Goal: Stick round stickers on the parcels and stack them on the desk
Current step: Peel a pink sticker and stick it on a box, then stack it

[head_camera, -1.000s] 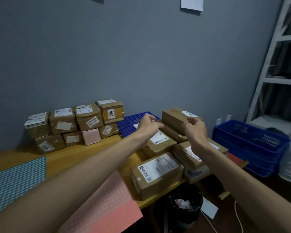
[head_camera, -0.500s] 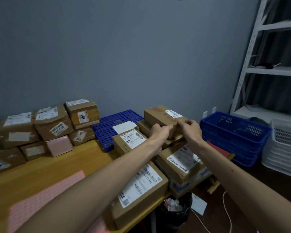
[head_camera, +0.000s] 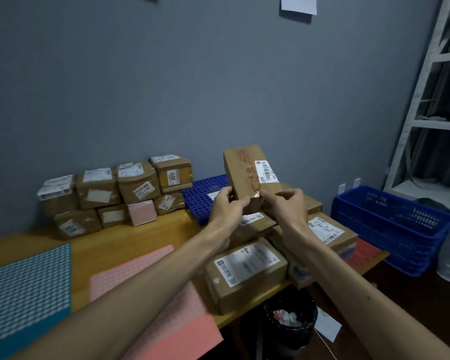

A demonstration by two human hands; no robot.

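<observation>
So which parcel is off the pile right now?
The brown cardboard parcel with red handwriting and a barcode label, held tilted by left hand and right hand at its lower end; the rest lie on the wooden desk.

I see a dim room with a blue-grey wall (head_camera: 192, 87) behind the wooden desk (head_camera: 115, 242), a white shelving unit (head_camera: 424, 123) beyond its right edge, and dark floor (head_camera: 413, 307) below.

Matt cardboard parcel (head_camera: 247, 175), glossy tape, smooth wooden desk (head_camera: 130, 245).
</observation>
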